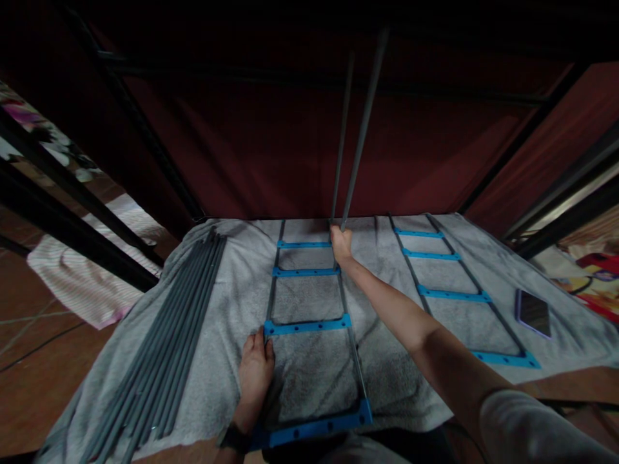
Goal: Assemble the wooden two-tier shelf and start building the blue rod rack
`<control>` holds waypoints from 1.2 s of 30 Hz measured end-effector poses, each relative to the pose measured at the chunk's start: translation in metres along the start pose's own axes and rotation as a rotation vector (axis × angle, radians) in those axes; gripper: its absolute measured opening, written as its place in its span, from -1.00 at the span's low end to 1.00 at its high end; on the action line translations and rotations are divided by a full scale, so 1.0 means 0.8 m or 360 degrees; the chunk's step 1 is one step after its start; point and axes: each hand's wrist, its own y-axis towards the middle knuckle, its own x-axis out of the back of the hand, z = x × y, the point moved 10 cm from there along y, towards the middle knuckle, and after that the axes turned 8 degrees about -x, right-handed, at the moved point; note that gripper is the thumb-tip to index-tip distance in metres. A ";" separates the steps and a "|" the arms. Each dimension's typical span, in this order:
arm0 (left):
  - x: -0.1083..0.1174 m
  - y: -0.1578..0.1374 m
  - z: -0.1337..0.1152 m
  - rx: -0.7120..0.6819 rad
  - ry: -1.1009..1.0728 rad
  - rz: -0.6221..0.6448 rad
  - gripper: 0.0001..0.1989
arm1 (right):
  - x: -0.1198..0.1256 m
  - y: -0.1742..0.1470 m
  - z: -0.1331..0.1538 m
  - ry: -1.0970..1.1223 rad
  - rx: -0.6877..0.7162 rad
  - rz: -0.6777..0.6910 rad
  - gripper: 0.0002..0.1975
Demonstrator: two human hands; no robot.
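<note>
My right hand point(342, 243) reaches forward and is closed round a long grey tube point(363, 129), which tilts up and away at the far end of a frame. A thinner, darker rod point(342, 138) runs beside it; I cannot tell whether it is a second tube or a shadow. My left hand point(256, 366) is closed on the left rail of this ladder-like frame, just below the left end of a blue crosspiece point(309, 327). The frame lies flat, with grey rails and several blue crosspieces, the nearest blue crosspiece point(316, 433) close to my body.
A bundle of grey tubes point(176, 335) lies at left on the grey towel point(232, 283). A similar blue-and-grey frame point(454, 296) lies to the right, with a phone point(532, 313) beside it. A dark red panel point(271, 148) in a black framework stands behind.
</note>
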 end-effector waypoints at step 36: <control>0.010 0.003 -0.013 -0.0121 0.0055 -0.0054 -0.65 | -0.017 -0.008 0.010 0.0122 0.0029 0.0450 -0.57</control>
